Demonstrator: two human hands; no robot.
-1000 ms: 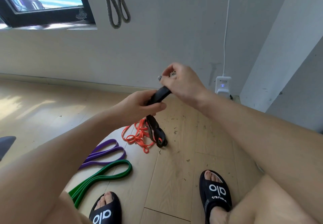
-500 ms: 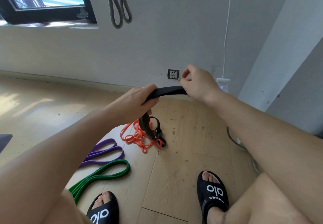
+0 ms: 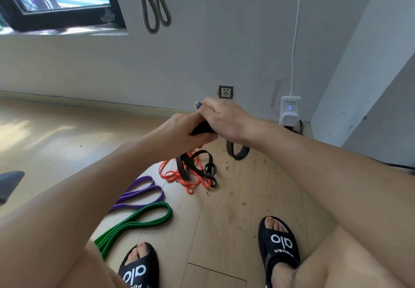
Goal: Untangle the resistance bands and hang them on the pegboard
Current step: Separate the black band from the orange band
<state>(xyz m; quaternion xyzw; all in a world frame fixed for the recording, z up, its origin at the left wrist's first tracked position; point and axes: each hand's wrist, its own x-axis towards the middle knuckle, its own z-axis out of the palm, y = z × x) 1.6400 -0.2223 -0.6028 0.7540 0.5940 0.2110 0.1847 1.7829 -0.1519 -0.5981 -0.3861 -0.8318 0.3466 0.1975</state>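
On the floor point(image 3: 224, 231) nearest the feet lie the green band point(image 3: 143, 219) and, just beyond it, the purple band point(image 3: 143, 192), both loose and free of the rest. Farther out, the orange band point(image 3: 179, 178) is tangled with coils of the black band point(image 3: 195, 166). The black band runs up and away from that knot into both hands. The left hand point(image 3: 179, 134) and right hand point(image 3: 224, 119) touch, both closed on the band's upper part. One loop hangs below the right wrist. The tangle lies directly below the grip, on the left hand's side; separation likely requires lifting upward. A grey band point(image 3: 153, 2) hangs on the far wall.
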